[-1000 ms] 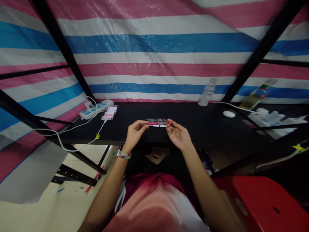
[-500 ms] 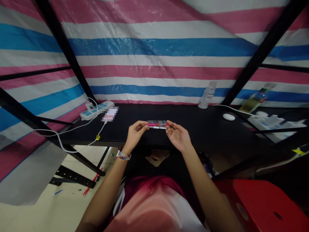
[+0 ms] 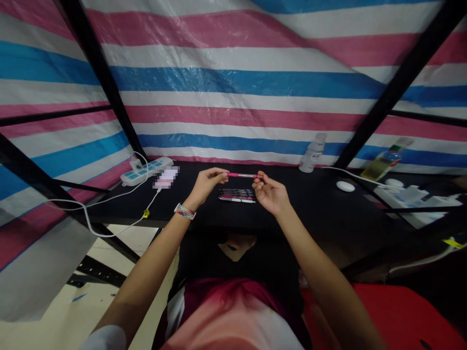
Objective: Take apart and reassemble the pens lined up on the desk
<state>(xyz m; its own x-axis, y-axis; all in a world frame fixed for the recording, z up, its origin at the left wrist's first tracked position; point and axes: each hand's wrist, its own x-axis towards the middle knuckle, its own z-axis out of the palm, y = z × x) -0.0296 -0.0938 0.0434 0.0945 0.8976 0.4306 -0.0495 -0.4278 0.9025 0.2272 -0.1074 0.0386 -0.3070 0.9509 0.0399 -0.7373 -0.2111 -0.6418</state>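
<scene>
A pink pen (image 3: 241, 175) is held level above the black desk, one end in each hand. My left hand (image 3: 208, 184) pinches its left end between thumb and fingers. At the other end my right hand (image 3: 270, 193) grips it with the fingertips, palm turned partly up. Just below the raised pen, several pens (image 3: 237, 196) lie side by side on the desk; the nearest is white, and the others look dark, with some red among them.
To the left are a white power strip (image 3: 160, 165), a phone (image 3: 167, 178) and its charging cable. A clear bottle (image 3: 313, 154), a white oval object (image 3: 345, 186) and a yellowish bottle (image 3: 385, 163) stand right. A red stool (image 3: 397, 316) is at lower right.
Both hands have moved away from me and upward in view with the pink pen, which is now apart from the other pens. Those pens are now uncovered on the desk.
</scene>
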